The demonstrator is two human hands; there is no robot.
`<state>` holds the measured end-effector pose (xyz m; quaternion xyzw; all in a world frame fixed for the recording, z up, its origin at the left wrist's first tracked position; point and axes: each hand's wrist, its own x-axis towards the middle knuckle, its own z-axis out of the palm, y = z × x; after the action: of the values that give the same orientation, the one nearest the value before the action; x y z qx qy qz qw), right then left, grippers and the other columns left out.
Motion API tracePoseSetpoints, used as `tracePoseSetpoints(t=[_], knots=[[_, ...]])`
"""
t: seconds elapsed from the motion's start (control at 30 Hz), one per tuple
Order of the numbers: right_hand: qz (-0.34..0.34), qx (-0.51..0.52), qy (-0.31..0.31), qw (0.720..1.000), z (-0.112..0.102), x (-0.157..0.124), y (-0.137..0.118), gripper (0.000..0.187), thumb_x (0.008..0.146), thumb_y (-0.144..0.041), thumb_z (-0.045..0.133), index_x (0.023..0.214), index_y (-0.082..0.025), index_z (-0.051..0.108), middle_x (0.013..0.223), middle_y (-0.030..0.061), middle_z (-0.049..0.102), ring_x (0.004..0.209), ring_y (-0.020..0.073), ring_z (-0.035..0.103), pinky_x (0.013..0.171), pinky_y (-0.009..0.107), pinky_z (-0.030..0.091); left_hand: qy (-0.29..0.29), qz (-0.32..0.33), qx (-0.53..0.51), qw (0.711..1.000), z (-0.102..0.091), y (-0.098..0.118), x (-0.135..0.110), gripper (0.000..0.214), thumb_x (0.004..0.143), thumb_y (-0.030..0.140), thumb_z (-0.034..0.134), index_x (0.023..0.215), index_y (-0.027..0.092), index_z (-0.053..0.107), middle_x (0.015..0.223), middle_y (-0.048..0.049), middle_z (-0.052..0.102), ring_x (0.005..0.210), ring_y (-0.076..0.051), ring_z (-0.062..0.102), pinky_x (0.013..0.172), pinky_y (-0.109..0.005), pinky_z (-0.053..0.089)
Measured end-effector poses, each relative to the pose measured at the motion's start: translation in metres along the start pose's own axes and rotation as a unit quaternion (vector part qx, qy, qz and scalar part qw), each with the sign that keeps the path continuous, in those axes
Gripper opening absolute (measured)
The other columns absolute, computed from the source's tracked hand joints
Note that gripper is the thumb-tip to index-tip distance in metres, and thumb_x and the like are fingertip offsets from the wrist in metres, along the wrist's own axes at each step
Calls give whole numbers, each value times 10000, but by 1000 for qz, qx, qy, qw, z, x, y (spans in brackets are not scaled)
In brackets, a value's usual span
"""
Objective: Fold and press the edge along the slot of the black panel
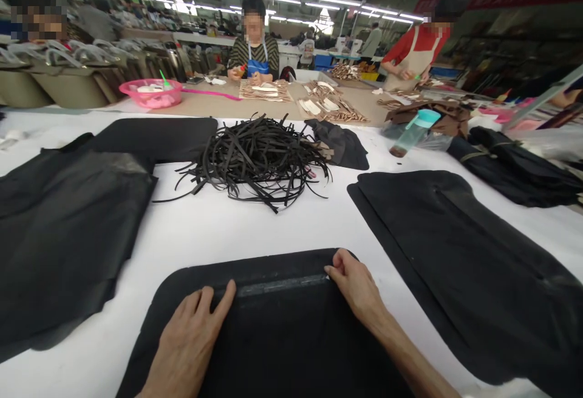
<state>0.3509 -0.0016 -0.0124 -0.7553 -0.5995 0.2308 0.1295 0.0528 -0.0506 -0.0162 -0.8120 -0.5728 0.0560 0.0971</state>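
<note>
A black cut panel [273, 337] with rounded corners lies on the white table right in front of me. A dark strip with a glossy line [277, 285] runs along its folded far edge. My left hand [191, 337] lies flat on the panel, fingers stretched toward the strip's left end. My right hand [355, 285] presses down on the strip's right end, thumb and fingertips bent onto the fold. Neither hand holds anything free.
A heap of thin black strips [257, 158] sits mid-table. Large black panels lie at left [64, 234] and right [469, 264]. A teal-capped bottle [412, 133] lies tilted at the far right. A pink basin [152, 93] and other people working stand beyond.
</note>
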Motion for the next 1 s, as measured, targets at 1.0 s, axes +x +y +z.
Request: tracePoseSetpoints(t=[1.0], knots=[[-401,-215,82,887,62,-36,-57,441,754,-16,521,1170,-163,536,999,60,592,881,230,517,844,401,433,-18,95,-118,988,-1,36,33,515,802,58,397,1295,206,399,1227,-118,521,1079,-259,499,900,-410,431]])
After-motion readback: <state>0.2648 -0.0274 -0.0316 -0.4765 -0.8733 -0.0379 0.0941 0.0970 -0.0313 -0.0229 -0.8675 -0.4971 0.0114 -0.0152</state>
